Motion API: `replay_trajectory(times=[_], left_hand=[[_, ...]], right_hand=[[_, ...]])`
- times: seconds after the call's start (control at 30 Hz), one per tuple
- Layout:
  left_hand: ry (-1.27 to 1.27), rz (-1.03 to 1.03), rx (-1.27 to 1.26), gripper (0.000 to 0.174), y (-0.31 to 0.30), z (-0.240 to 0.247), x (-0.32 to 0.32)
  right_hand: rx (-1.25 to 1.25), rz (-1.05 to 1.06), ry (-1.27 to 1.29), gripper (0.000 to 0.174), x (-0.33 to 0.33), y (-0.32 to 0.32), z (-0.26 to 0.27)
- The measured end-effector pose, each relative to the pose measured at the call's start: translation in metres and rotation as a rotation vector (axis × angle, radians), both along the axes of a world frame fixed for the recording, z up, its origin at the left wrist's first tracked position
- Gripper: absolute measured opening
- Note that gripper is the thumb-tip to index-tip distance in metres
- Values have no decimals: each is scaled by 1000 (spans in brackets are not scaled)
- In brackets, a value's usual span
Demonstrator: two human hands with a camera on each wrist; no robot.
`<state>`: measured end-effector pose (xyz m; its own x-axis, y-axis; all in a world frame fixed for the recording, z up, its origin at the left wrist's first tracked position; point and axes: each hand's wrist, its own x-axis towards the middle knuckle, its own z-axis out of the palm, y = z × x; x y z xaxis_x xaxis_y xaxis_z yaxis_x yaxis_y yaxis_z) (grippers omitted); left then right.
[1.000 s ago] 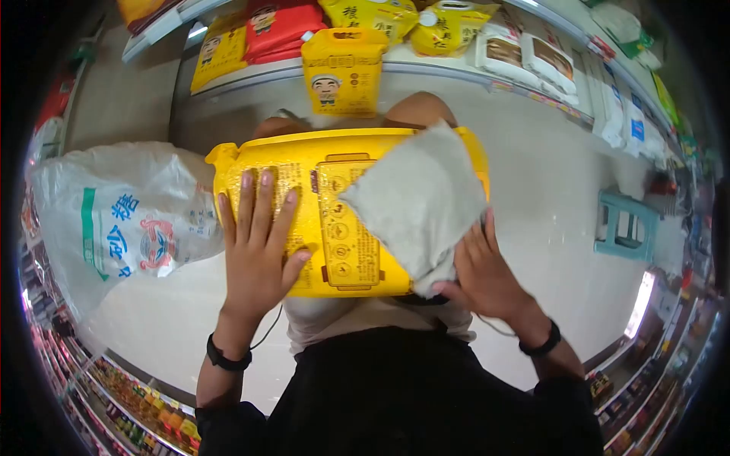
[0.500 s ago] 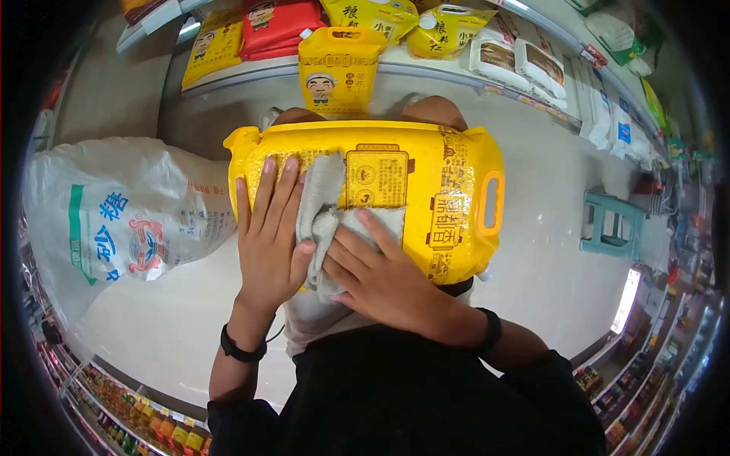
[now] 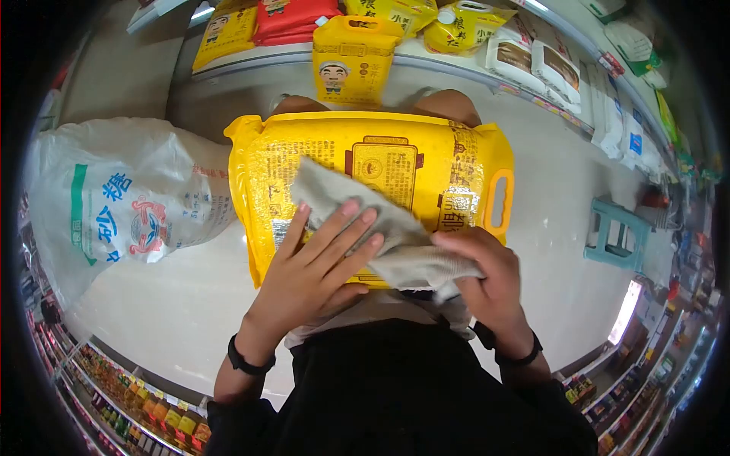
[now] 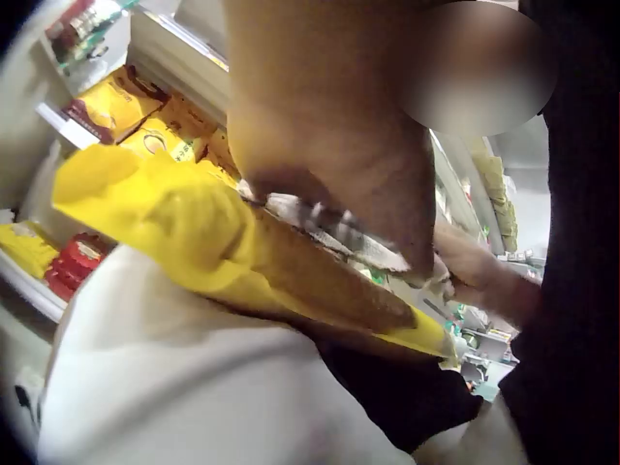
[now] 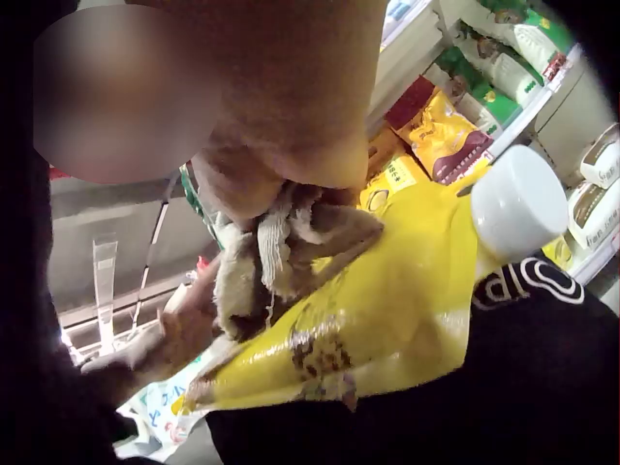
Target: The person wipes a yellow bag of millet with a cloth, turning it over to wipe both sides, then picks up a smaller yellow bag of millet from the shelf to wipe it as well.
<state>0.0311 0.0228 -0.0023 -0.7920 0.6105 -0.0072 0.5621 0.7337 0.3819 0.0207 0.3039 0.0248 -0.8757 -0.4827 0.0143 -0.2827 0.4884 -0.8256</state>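
- Cloth [image 3: 365, 213] has shifted since the earlier frame: it was bunched between the hands, and now it lies slantwise over the yellow bag [image 3: 285, 140]. With it, the right hand [image 3: 493, 277] has moved away from the left hand [image 3: 315, 266], toward the bag's handle [image 3: 498, 201].
- Left hand: palm down near the bag's lower left, wrist bent, fingers extended and spaced apart, pointing up and to the right. They are open, and some rest on the cloth.
- Right hand: over the bag's lower right, reaching inward, thumb and fingers gripping a gathered end of the cloth. The right wrist view shows the folds bunched under this hand.
- The yellow bag lies across the person's lap, printed side up. Its far edge is near the knees and its near edge is by the black shirt [image 3: 365, 380]; the handle is at its right end. A white cap [image 5: 520, 201] shows at one corner in the right wrist view.
- On the left, a large white sack [image 3: 91, 197] comes right up to the bag's end.
- To the right, pale floor [image 3: 551, 220] lies between the handle and a green stool [image 3: 620, 232], well apart.
- Beyond the knees, an upright yellow pack [image 3: 353, 68] stands before a stocked shelf [image 3: 449, 64].
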Motion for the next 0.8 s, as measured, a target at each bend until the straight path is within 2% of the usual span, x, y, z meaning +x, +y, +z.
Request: replay_trajectory(times=[0.07,0.1,0.13,0.17,0.23,0.33,0.37,0.43,0.5,0.57,0.6,0.67,0.7,0.77,0.8], left_hand=[[71,-15,13,64,-5,-4,1],[135,-43,36,59,-7,-9,3],[197,-18,53,48,-10,-15,5],[196,-24,55,48,-8,-16,7],[265,30,85,42,-8,-18,11],[294,52,209,39,-16,-19,17],[291,51,206,39,-15,-17,18],[113,157,373,39,-13,-8,21],[24,186,406,39,-9,9,25],[-68,218,436,39,-8,22,25],[-43,127,397,40,-9,26,22],[-2,16,233,39,-13,33,23],[0,16,233,39,-18,32,23],[-222,33,538,35,-26,28,23],[-358,48,590,33,-23,41,19]], right_hand=[[-175,-259,-348,50,2,0,9],[-177,-262,-349,50,0,5,7],[-59,-145,-259,54,-3,12,3],[58,-28,-165,57,-4,18,-1],[17,-54,-199,63,-4,16,0],[154,50,-282,78,-4,10,14],[150,50,-284,78,-3,10,13],[178,182,-212,80,-1,9,11],[184,194,-230,75,-1,10,7],[10,161,-476,58,0,18,8],[8,164,-476,58,0,23,9],[21,210,-301,31,-1,31,10],[21,210,-299,31,-4,30,11],[-158,316,-53,22,-13,26,12],[-213,298,25,23,-12,27,8]])
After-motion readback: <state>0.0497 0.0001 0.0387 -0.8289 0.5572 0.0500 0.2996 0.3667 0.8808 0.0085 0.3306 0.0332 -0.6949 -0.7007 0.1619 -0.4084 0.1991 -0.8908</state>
